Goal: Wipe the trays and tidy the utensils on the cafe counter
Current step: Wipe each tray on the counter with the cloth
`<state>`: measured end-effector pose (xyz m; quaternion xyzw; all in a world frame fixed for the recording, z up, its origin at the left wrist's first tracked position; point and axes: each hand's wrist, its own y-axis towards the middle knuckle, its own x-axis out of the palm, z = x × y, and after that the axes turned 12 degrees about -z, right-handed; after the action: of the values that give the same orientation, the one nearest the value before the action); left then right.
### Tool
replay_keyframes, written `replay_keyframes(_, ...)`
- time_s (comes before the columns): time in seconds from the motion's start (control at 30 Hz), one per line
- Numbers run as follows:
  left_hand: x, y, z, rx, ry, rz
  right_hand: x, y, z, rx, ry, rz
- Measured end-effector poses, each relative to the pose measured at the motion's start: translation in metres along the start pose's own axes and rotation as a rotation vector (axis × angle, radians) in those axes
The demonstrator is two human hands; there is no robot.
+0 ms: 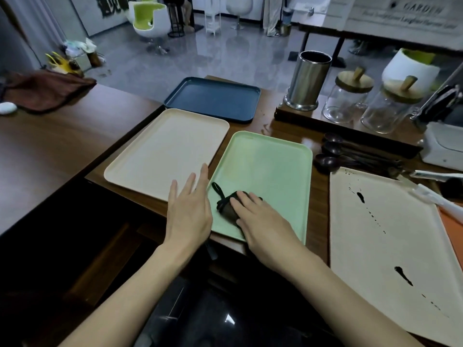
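1. A dark cloth (pixel 226 205) lies bunched in the lower left corner of the green tray (pixel 270 166), at the frame's centre.
2. The right hand (pixel 260 221) presses on the cloth from above, fingers nearly straight and lying over it.
3. The left hand (pixel 189 211) is flat with its fingers spread, over the green tray's left rim and the near edge of the cream tray (pixel 162 151) beside it.
4. A blue tray (pixel 213 98) sits above both, on the worktop (pixel 62 136).
5. At right lies a pale tray (pixel 388 234) with dark streaks.
6. Dark spoons (pixel 333 151) lie between the green tray and the pale one.
7. In the upper right stand a steel cylinder (pixel 307 81), its inside too dark to read, and two lidded glass jars (pixel 348 101).
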<state>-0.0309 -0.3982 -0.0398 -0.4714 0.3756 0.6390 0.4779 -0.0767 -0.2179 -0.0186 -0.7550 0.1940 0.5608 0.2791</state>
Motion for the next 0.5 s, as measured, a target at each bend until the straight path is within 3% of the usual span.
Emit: replay_keyframes(0.5,-0.009,0.0,-0.003,-0.016,-0.103,-0.083,-0.056,0.161,0.07,0.29,0.035,0.066)
